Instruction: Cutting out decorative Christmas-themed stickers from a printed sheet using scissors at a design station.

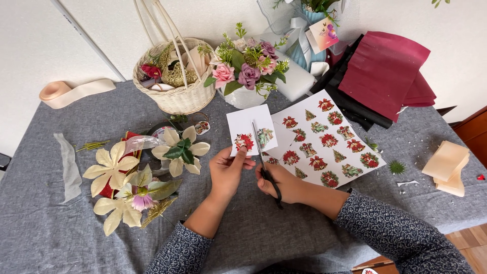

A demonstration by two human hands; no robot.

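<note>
My left hand [227,170] pinches the lower edge of a small white paper piece [251,128] printed with two festive pictures, holding it up above the grey tablecloth. My right hand [282,183] grips black-handled scissors [263,163], whose blades run up the middle of that piece between the two pictures. Just to the right lies a larger white sheet [324,139] covered with several red and green holiday pictures.
A wicker basket [176,83] and a white pot of pink and purple flowers [246,76] stand at the back. Cream artificial flowers [133,180] lie at left. Dark red paper [388,71], a ribbon roll [63,92] and beige folded paper [447,167] lie around the grey cloth [56,233].
</note>
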